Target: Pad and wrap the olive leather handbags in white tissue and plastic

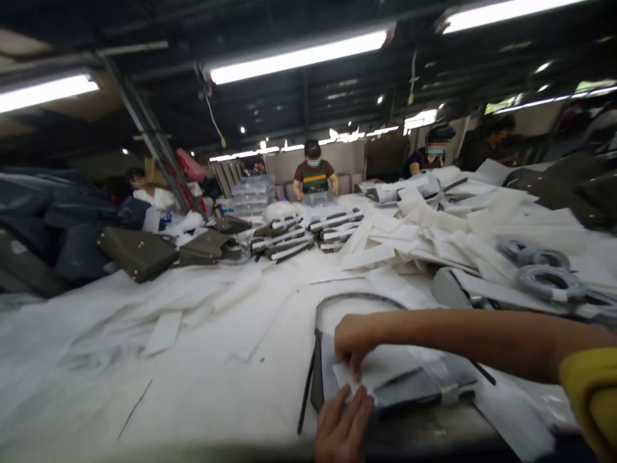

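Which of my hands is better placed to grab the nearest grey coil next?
Probably your right hand: the coil lies on that side, just beyond your right forearm. Your left hand is farther away, with that forearm in between.

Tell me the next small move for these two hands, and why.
Probably press the small white sheet down with the left hand and smooth it with the right fingertips. Both hands meet at that sheet, which lies aslant on the grey bag; blur hides whether it is already flat.
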